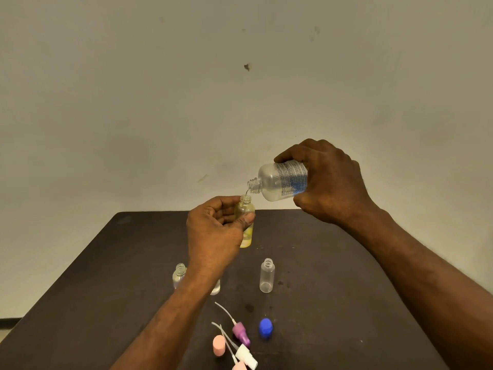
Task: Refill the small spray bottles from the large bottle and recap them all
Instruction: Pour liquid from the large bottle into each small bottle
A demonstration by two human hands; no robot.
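Note:
My right hand (330, 182) grips the large clear bottle (280, 180) with a printed label, tipped with its open neck pointing left and down. A thin stream runs from it into the open mouth of a small yellowish spray bottle (246, 225). My left hand (213, 231) holds that small bottle upright above the dark table (333, 303). An open clear small bottle (266, 276) stands on the table to the right. Another (179, 276) stands left, and a third (215, 288) is mostly hidden behind my left forearm.
Near the table's front lie loose tops: a purple spray head (241, 333) with a tube, a white spray head (246, 356), a pink cap (219, 345) and a blue cap (265, 327). A plain wall rises behind the table's far edge.

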